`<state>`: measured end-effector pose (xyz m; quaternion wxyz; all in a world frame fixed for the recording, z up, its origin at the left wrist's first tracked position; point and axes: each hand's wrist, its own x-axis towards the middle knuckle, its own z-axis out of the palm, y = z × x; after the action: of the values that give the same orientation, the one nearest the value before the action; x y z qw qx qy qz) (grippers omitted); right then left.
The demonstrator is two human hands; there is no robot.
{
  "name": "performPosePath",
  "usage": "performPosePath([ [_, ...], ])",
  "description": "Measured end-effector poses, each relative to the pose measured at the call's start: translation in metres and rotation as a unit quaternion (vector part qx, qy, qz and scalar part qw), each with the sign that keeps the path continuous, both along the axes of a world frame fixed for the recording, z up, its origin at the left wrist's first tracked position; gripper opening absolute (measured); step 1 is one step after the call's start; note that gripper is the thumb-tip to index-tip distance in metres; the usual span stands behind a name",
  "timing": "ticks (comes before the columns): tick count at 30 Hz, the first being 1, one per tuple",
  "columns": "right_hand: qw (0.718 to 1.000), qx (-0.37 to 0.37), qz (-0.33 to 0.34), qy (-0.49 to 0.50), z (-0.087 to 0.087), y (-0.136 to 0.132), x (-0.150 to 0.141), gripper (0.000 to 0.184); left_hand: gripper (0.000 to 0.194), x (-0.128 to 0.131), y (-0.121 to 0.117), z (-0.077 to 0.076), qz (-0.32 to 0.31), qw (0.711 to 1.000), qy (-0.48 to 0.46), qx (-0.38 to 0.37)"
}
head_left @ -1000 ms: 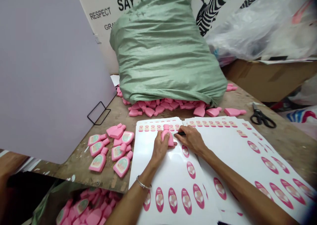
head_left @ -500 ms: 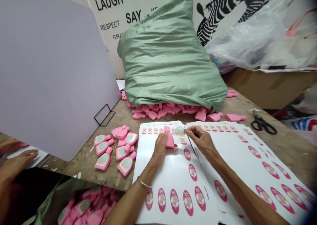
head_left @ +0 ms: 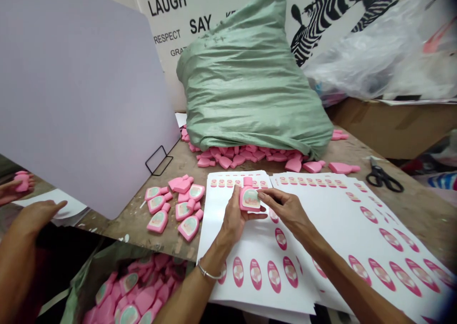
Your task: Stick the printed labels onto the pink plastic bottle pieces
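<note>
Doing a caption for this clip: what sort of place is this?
Probably a small hand-labelling workshop: pink bottle-shaped pieces piled under a green woven sack, sheets of oval printed stickers on a worn wooden workbench, and labelled pieces set beside them.

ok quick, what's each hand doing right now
left hand: closed, holding a pink bottle
right hand: partly open, not gripping, fingertips at the edge of the bottle's label

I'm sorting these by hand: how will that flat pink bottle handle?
The pink bottle looks stiff, keeping its outline in the left hand. Its flat sides suggest it won't roll; other bottles lie flat on the table. Weight is hard to judge.
</note>
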<state>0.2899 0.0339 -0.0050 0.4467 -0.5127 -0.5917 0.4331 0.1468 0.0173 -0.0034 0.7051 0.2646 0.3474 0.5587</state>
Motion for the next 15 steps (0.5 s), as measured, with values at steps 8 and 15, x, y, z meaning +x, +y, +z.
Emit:
performPosePath([
  [8, 1.000, 0.025, -0.012, 0.004, 0.0001, -0.0014, -0.0063, 0.035, 0.051, -0.0043, -0.0031, 0.0021, -0.004, 1.000, -0.015, 0.003],
  [15, 0.999, 0.041, -0.008, -0.016, 0.0048, -0.0022, -0.0095, 0.033, 0.051, -0.0081, -0.0031, 0.0035, -0.018, 0.999, -0.026, 0.021],
])
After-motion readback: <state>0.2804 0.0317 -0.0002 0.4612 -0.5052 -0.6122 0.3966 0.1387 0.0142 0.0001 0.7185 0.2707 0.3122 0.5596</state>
